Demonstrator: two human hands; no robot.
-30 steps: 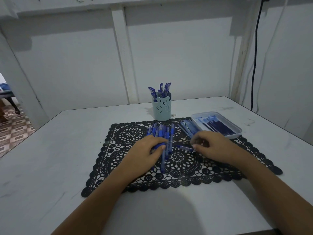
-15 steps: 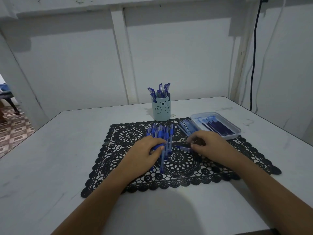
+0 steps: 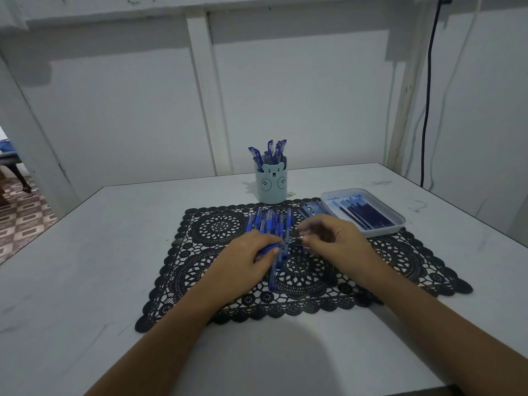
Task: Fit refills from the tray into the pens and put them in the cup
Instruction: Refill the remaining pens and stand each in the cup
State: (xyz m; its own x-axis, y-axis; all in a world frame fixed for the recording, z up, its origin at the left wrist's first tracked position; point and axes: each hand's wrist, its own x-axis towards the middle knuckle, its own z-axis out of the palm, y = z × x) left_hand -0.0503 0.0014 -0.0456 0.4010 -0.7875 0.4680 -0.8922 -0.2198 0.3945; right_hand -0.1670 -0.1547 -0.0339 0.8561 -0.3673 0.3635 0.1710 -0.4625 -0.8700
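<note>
Head view, looking down along my two bare forearms, which reach in from the near edge of a white table [image 3: 85, 252]. Both forearms cross onto a black lace placemat [image 3: 217, 281] that lies in the middle of the table. My left hand [image 3: 245, 258] rests palm down on the mat with its fingers curled around a blue pen [image 3: 271, 248], which it grasps near one end. My right hand [image 3: 334, 241] sits just to the right of it, its thumb and fingertips pinched together on a thin piece that meets the end of that pen; the piece is too small and blurred for me to tell whether it is a refill or a pen tip. Another blue pen [image 3: 273, 274] lies on the mat pointing toward me, partly under my left hand. Just beyond my hands, a row of blue pens [image 3: 268, 220] lies side by side on the far part of the mat. To the right, a shallow pale tray [image 3: 400, 221] overlaps the far right corner of the mat, with dark blue refills [image 3: 365, 214] lying in it. Farther back, just past the mat's far edge, stands a pale blue cup [image 3: 271, 185] with a bear face, holding several blue pens [image 3: 270, 154] upright. Behind the table is a white wall, with a dark cable [image 3: 428, 95] hanging down at the right.
</note>
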